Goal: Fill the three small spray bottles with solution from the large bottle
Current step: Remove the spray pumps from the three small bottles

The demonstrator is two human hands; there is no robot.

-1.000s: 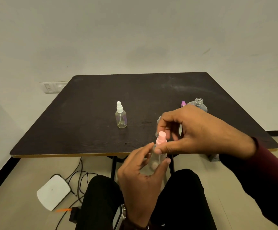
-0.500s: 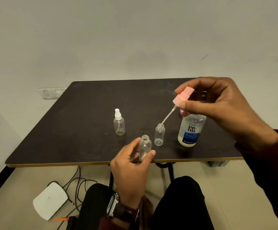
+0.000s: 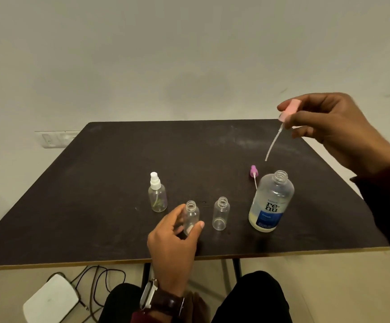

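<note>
we have pulled the pink spray cap with its thin dip tube (image 3: 287, 111) up and rightward, our right hand (image 3: 329, 129) pinching it above the large clear solution bottle (image 3: 271, 201), while our left hand (image 3: 174, 243) grips the small uncapped clear plastic bottle (image 3: 191, 216) on the dark table (image 3: 96, 194), ready for filling

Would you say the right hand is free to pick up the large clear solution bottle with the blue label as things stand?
Probably not yet: the right hand is raised above the large clear solution bottle with nothing between them, but its fingers hold the pink spray cap with its dip tube.
</note>
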